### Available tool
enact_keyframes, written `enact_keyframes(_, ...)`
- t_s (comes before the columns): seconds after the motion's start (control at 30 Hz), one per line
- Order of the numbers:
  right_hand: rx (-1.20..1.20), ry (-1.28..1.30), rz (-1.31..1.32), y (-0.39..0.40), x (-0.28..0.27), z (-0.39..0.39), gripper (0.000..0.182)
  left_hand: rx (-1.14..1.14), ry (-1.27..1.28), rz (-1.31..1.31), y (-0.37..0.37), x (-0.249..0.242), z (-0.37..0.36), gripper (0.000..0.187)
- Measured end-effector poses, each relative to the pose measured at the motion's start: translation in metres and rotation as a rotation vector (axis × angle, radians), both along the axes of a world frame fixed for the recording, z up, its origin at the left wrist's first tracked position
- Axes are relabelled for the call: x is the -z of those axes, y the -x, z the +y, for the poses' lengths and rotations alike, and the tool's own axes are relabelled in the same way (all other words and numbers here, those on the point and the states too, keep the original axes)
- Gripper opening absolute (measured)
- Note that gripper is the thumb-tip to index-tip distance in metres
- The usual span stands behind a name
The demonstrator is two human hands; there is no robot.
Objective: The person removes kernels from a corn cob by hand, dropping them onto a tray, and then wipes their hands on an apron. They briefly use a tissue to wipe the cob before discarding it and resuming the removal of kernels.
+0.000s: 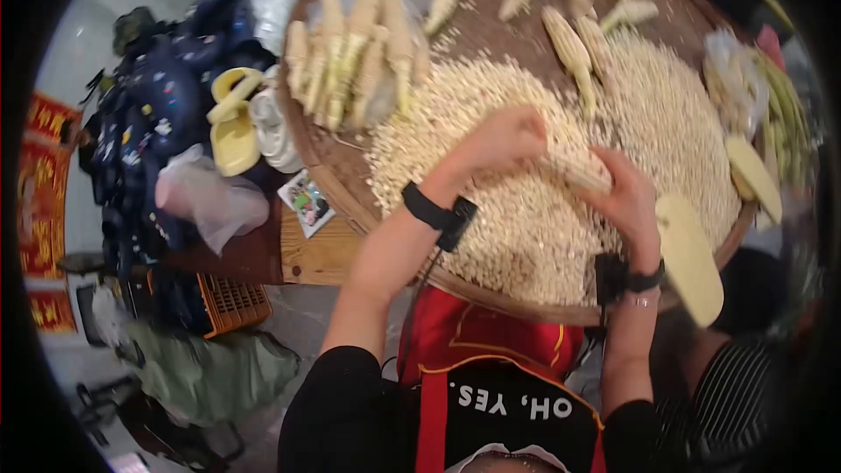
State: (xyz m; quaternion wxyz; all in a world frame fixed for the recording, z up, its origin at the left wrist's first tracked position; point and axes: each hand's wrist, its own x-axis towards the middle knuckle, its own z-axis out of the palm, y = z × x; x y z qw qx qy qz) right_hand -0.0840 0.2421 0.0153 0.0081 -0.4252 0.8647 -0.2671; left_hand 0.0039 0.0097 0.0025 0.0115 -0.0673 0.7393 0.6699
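Over the pile of loose corn kernels [438,131], my right hand [629,197] grips a pale corn cob [574,166] between thumb and fingers. Curled against the cob's other end is my left hand [508,136]. Its fingers are closed, and what they hold, if anything, is hidden. Both wrists wear black straps with small black boxes. The kernels lie in a wide round woven tray [337,197]. Just beyond my hands, another corn cob [569,48] rests on the kernels.
Stacked cobs [359,52] stand at the tray's left side. More cobs lie at the far side. Yellow slippers [235,123] and a plastic-wrapped pink item [210,197] sit to the left. A pale yellow flat piece [692,258] overlaps the tray's right rim. An orange crate [235,302] is below left.
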Motion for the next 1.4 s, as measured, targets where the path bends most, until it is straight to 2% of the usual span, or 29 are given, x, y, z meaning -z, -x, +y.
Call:
enact_keyframes(0.07,0.023,-0.019,0.006,-0.002,-0.001,-0.001,0.057,0.022,0.020,0.071,0.002,0.005,-0.003,0.014)
enact_keyframes(0.27,-0.003,0.006,0.027,0.004,0.003,-0.002,0.061,0.077,0.096,0.056,-0.001,0.001,-0.009,0.014)
enact_keyframes(0.33,-0.017,0.062,0.024,0.004,0.005,-0.003,0.059,0.089,0.054,0.052,-0.001,0.003,-0.012,0.014)
enact_keyframes(0.53,0.030,0.013,-0.008,0.005,-0.001,0.000,0.060,0.039,-0.052,-0.018,0.000,-0.005,-0.007,0.013)
enact_keyframes(0.63,0.041,-0.010,-0.011,0.005,-0.008,-0.001,0.061,0.123,0.013,-0.004,0.000,0.000,-0.008,0.019)
enact_keyframes(0.7,0.049,-0.023,-0.022,0.005,-0.007,0.001,0.061,0.113,0.104,0.050,0.001,0.003,-0.008,0.023)
enact_keyframes(0.83,0.017,0.020,-0.055,0.009,0.000,0.002,0.063,0.107,0.122,0.058,0.001,0.000,-0.003,0.021)
enact_keyframes(0.9,0.025,0.008,-0.054,0.010,0.001,0.003,0.062,0.029,0.273,0.098,0.000,-0.002,0.005,0.019)
enact_keyframes(1.03,0.040,-0.037,-0.140,0.008,-0.002,0.001,0.062,0.106,0.092,0.053,0.001,0.003,-0.008,0.018)
enact_keyframes(1.1,0.030,-0.005,-0.185,0.010,-0.001,0.003,0.063,0.142,-0.121,0.022,0.002,0.004,-0.011,0.020)
enact_keyframes(1.33,0.043,0.018,-0.222,0.010,-0.001,0.003,0.063,0.175,-0.256,-0.004,0.000,0.000,-0.014,0.022)
enact_keyframes(1.4,0.098,-0.025,-0.272,0.010,-0.003,0.002,0.063,0.146,-0.069,0.031,-0.002,-0.004,-0.008,0.025)
